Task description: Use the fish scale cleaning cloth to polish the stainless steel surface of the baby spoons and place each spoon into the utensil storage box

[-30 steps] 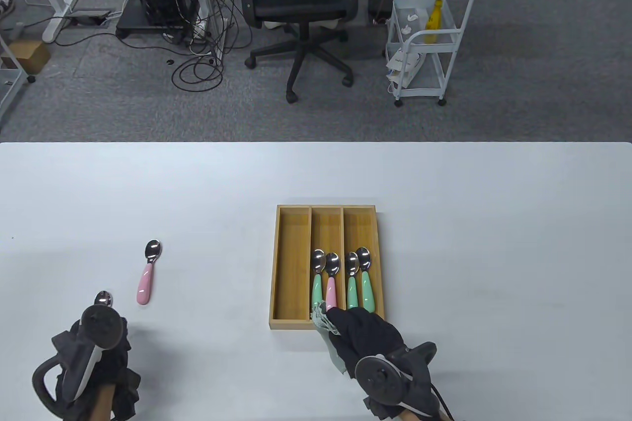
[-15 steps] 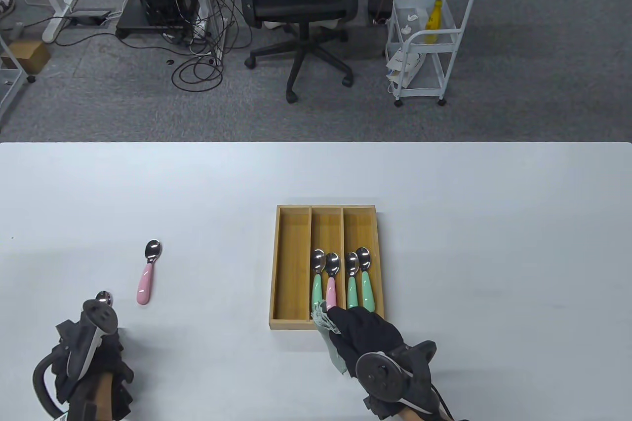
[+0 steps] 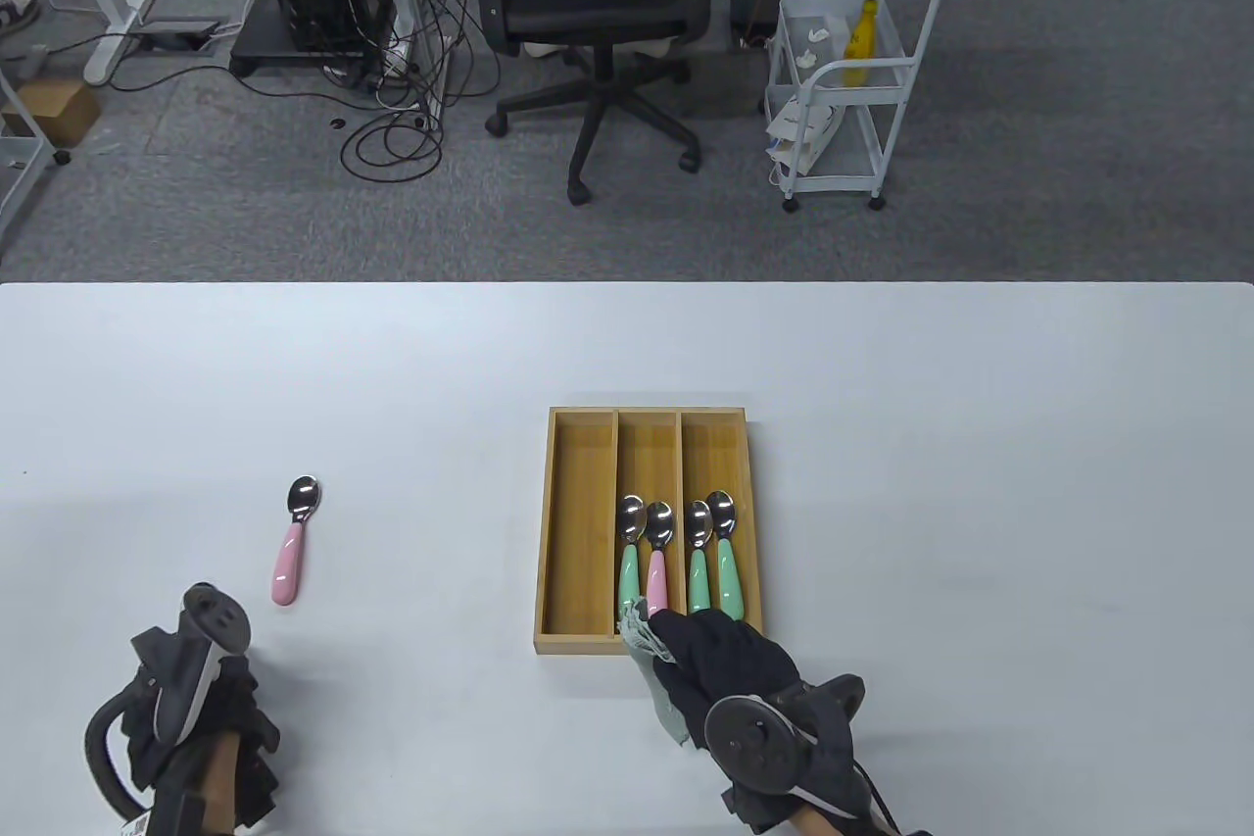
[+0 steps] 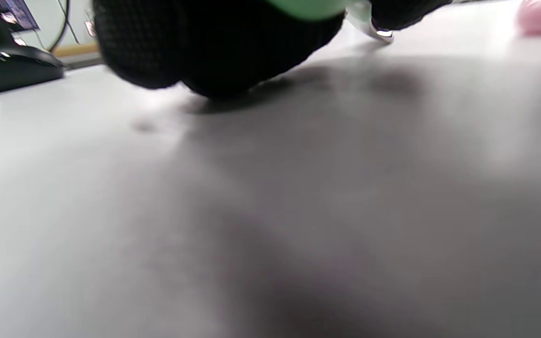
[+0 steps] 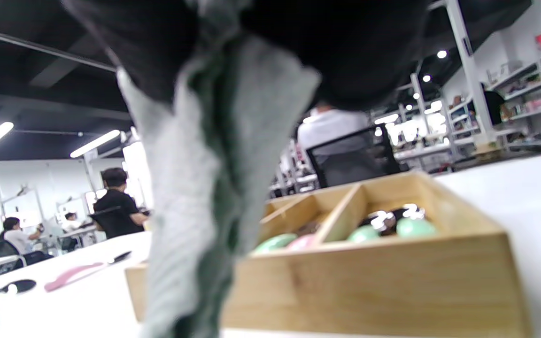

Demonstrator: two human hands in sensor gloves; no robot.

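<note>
White table (image 3: 980,444); wooden utensil storage box (image 3: 559,522) sits at centre-near, three compartments running near to far. Unchanged since the earlier frames.

Left compartment bare. Middle compartment: one green-handled spoon (image 3: 629,562) and one pink-handled spoon (image 3: 657,554) side by side, bowls pointing far. Right compartment: two green-handled spoons (image 3: 713,557), same orientation. None has shifted.

Right hand (image 3: 730,664) rests at the box's near edge, fingers clenched round the grey-green cleaning cloth (image 3: 654,679), which hangs out on the hand's left. Same place and pose as a second ago.

Left hand (image 3: 196,709) at near-left of the table. It has drawn nearer to the person and a little right over the last second; the tracker on its back has tilted. Left wrist view shows the gloved fingers grasping a green handle (image 4: 308,7), steel end (image 4: 374,29) poking out just above the tabletop. That spoon's bowl, visible beyond the hand earlier, is now hidden under the hand from above.

Loose pink spoon (image 3: 292,546) lies on the table just far-right of the left hand, untouched, unmoved.
</note>
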